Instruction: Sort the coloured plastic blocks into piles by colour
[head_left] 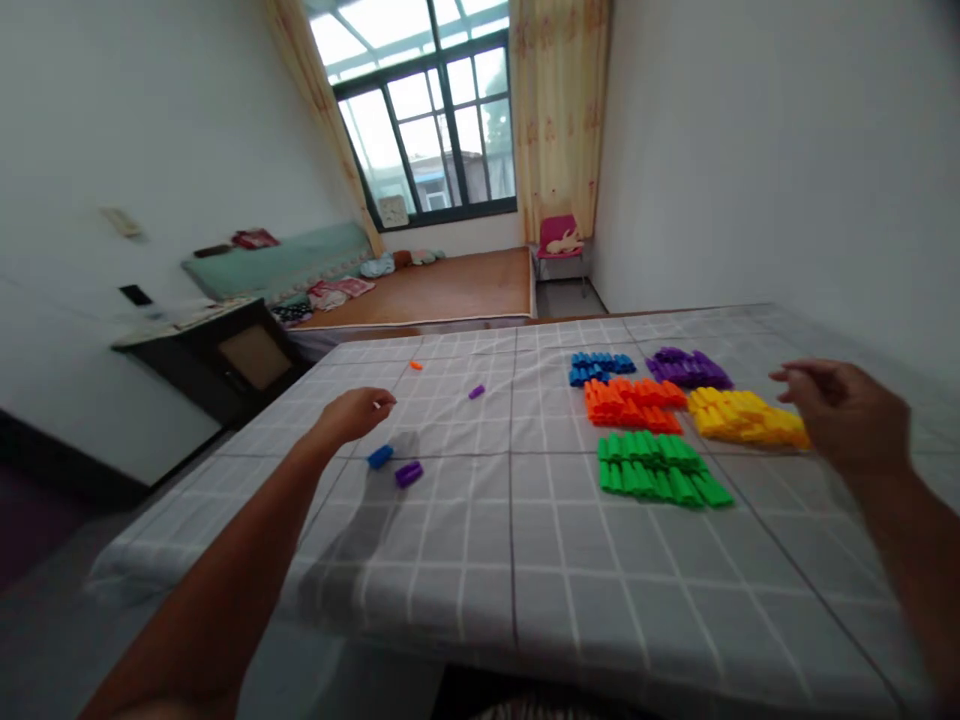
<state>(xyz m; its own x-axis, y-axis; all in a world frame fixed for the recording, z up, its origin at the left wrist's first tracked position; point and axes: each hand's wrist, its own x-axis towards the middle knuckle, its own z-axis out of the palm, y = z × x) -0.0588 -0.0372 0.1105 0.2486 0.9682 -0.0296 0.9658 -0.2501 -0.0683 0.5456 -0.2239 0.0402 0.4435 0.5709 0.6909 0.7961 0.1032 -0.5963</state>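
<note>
My left hand hovers over the left of the table, its fingers pinched together; anything between them is hidden. Just below it lie a blue plastic piece and a purple one. Farther off are another small purple piece and an orange piece. On the right, my right hand is held above the table with its fingers curled in, and I see nothing in them. Nearest to it is the yellow pile. Beside that lie purple, blue, orange and green piles of narrow plastic pieces.
A grey checked cloth covers the table, its near edge in front of me. Beyond stands a bed with clothes on it. A dark cabinet is at the left, a pink chair at the back, and a white wall on the right.
</note>
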